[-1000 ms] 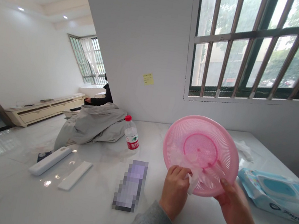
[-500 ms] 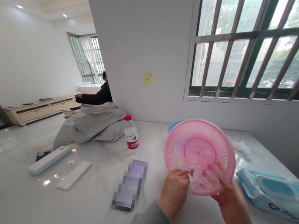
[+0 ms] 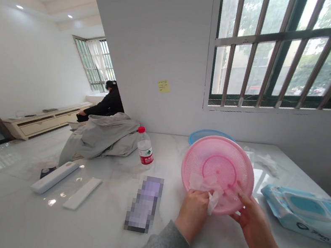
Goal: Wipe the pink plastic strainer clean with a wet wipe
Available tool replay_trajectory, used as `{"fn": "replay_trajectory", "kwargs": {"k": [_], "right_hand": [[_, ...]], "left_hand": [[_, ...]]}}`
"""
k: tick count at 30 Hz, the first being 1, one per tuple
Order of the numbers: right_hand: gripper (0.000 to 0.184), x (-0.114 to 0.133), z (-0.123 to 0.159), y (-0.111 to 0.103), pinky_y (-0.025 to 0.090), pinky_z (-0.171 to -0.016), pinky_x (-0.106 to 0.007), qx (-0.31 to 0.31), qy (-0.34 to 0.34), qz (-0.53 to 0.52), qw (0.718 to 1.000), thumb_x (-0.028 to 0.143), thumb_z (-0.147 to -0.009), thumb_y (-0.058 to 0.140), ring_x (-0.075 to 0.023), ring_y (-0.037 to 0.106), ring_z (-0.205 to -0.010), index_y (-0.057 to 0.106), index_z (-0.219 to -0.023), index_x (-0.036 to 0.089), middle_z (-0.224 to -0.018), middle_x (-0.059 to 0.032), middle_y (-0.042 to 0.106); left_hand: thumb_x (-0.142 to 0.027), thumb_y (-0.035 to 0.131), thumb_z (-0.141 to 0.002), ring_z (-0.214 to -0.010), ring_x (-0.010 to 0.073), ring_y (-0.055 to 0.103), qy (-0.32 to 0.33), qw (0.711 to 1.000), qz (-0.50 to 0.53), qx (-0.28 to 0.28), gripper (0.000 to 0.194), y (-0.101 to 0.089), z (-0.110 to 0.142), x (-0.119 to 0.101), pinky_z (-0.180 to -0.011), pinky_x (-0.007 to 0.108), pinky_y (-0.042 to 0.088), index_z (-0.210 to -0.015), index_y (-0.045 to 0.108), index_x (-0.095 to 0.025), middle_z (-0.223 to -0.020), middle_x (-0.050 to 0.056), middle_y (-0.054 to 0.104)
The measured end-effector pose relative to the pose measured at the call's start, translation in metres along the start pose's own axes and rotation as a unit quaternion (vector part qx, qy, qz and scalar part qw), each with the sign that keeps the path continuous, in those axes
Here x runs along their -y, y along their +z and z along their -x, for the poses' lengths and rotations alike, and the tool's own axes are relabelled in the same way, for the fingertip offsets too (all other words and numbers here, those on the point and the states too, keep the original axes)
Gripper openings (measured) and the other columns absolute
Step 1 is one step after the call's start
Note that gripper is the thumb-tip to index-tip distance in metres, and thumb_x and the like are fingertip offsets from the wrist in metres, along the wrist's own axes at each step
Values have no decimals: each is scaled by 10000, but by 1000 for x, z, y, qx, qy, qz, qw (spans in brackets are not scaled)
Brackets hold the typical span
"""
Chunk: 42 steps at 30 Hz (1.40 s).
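Observation:
A round pink plastic colander (image 3: 221, 151) is held tilted up above the white tabletop, its perforated inside facing me. My right hand (image 3: 253, 225) grips its lower right rim, with fingers on both sides of the edge. A thin white wet wipe (image 3: 203, 183) is bunched in my left hand (image 3: 194, 209), which is closed on it against the colander's lower left part. Behind the colander lies a blue basket (image 3: 201, 136), partly covered by it. To the right rests a light blue pack of wipes (image 3: 307, 211).
Left of my hands are a blurred purple phone-like object (image 3: 144, 203), a red-capped water bottle (image 3: 146, 148), a white case (image 3: 55, 177), its flat lid (image 3: 82, 194) and grey cloth (image 3: 106, 135). Crumpled white plastic (image 3: 267, 163) lies at the back right. A person in black (image 3: 108, 101) is farther off.
The colander has tipped and shifted slightly left and down, so more of the blue basket shows. My right hand moved left with it; my left hand stays closed on the wipe.

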State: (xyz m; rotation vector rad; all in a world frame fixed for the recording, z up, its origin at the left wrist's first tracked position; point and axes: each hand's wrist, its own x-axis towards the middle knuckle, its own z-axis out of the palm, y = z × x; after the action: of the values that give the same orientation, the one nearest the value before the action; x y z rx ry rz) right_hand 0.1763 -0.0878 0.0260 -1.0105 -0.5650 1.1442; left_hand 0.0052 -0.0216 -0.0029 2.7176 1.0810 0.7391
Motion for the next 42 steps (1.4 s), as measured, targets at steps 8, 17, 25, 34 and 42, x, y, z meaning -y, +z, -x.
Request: {"fn": "replay_trajectory", "kwargs": {"k": [8, 17, 25, 34, 42], "right_hand": [[450, -1, 0, -2, 640, -695, -354, 26, -49, 11, 998, 540, -820, 858, -280, 770, -945, 780, -1166, 263, -1125, -76, 827], [413, -4, 0, -7, 641, -740, -389, 29, -75, 20, 997, 521, -846, 846, -304, 764, -963, 776, -1161, 263, -1108, -84, 815], [402, -4, 2, -7, 642, -781, -368, 50, -73, 12, 996, 494, -894, 819, -295, 762, -1037, 754, -1223, 274, -1158, -76, 805], [436, -3, 4, -5, 647, -771, -398, 47, -76, 27, 996, 511, -911, 784, -354, 737, -1142, 721, -1263, 262, -1232, -101, 792], [440, 1, 5, -5, 641, -753, -397, 47, -86, 31, 995, 516, -891, 805, -334, 764, -1044, 737, -1240, 258, -1183, -100, 808]], "left_hand": [[41, 526, -867, -1071, 257, 715, 7, 998, -31, -47, 425, 1, 2, -1, -919, 439, 551, -1167, 752, -158, -1376, 57, 747], [125, 458, -753, -1009, 234, 674, 9, 995, -46, -89, 524, -5, 3, -5, -877, 410, 522, -1103, 693, -185, -1301, 32, 752], [117, 474, -742, -993, 236, 646, 7, 994, -58, -92, 484, -5, 2, -5, -857, 406, 518, -1062, 667, -191, -1220, 40, 746], [106, 481, -752, -978, 243, 644, 0, 994, -74, -85, 449, -7, 1, -6, -838, 399, 507, -1022, 655, -207, -1140, 54, 741], [127, 456, -736, -1002, 235, 676, 10, 993, -34, -108, 514, -4, 3, -6, -894, 392, 553, -1067, 671, -202, -1180, 48, 758]]}}
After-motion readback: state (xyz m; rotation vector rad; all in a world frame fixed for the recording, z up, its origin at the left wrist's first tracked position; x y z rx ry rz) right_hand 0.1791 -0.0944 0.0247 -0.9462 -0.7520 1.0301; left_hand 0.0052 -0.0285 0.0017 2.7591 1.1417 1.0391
